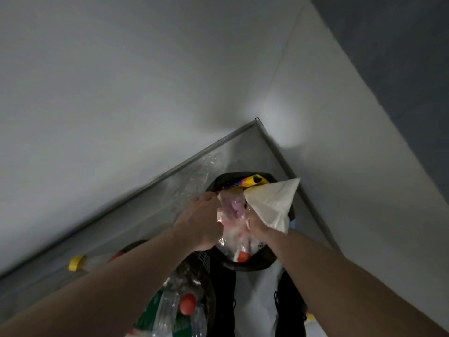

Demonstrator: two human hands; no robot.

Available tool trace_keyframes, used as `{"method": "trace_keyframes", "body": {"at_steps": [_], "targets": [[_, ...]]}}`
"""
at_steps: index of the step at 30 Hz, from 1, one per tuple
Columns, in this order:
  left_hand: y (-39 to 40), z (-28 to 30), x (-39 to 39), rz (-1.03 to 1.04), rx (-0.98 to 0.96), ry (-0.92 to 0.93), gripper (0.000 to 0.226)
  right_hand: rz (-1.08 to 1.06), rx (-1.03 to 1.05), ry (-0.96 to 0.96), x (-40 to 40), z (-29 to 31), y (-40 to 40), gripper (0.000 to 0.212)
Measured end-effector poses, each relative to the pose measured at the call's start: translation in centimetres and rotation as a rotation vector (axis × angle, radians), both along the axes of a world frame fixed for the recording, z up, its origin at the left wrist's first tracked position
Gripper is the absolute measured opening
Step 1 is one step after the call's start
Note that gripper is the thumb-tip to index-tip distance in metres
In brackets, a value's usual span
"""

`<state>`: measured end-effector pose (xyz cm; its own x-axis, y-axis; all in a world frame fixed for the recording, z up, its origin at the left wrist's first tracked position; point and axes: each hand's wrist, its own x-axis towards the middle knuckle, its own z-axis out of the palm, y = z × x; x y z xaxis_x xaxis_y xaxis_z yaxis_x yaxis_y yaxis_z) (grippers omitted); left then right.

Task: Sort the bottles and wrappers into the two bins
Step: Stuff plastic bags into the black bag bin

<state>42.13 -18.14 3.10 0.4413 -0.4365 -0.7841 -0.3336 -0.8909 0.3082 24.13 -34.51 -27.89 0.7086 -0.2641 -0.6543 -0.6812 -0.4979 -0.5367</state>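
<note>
At the far left, a clear plastic bottle with a yellow cap (77, 263) is seen lying on the grey floor (136, 215) along the base of the white wall (121, 81). To its right, low in the view, a black mesh bin (203, 259) is filled with crushed clear bottles; one with a red cap (187, 304) and a green label lies on top. More crumpled clear plastic (194, 181) is scattered on the floor against the wall further back.

The left hand (201, 220) is raised over the second black bin (252, 262), its fingers curled round the edge of a crinkled transparent wrapper (233, 215) with pink and white patches. The same wrapper is gripped from the other side by the right hand (258, 226), which is mostly hidden behind it; a creased white paper wrapper (273, 203), folded to a point, is also pinched in the right hand's fingers. Both wrappers are held above the mouth of this bin.

Inside the bin, a bottle with an orange-red cap (243, 257) is visible near the front rim, and a yellow and blue package (250, 181) is propped against the back rim. Below, two black shoes (290, 302) are seen on the floor.
</note>
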Motion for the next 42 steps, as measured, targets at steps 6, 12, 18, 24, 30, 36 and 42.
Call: {"method": "trace_keyframes", "body": {"at_steps": [6,12,18,24,30,36,42], "targets": [[2.0,1.1,-0.1,-0.114,0.131,0.06,0.06,0.513,-0.151,-0.021,3.1,31.3,-0.5,0.052],[3.1,1.2,-2.3,-0.107,0.2,0.132,0.076,0.129,-0.142,-0.213,0.0,37.4,-2.2,0.035],[2.6,2.5,-3.1,-0.013,0.156,0.143,0.065,-0.114,-0.113,-0.376,3.6,40.4,-2.0,0.061],[0.2,2.3,-3.6,0.038,0.071,0.194,0.05,-0.046,-0.365,-0.474,4.0,43.6,-3.6,0.048],[-1.8,0.2,-5.1,0.309,0.088,0.303,0.047,0.076,-0.207,0.256,-0.5,36.9,-4.9,0.066],[-3.4,-2.3,-6.2,0.51,0.058,0.398,0.056,-0.03,0.081,0.276,0.0,29.5,-3.2,0.073],[-4.5,-3.1,-4.8,0.683,-0.035,0.299,0.065,-0.117,0.151,0.207,3.4,24.0,-1.9,0.074]]}}
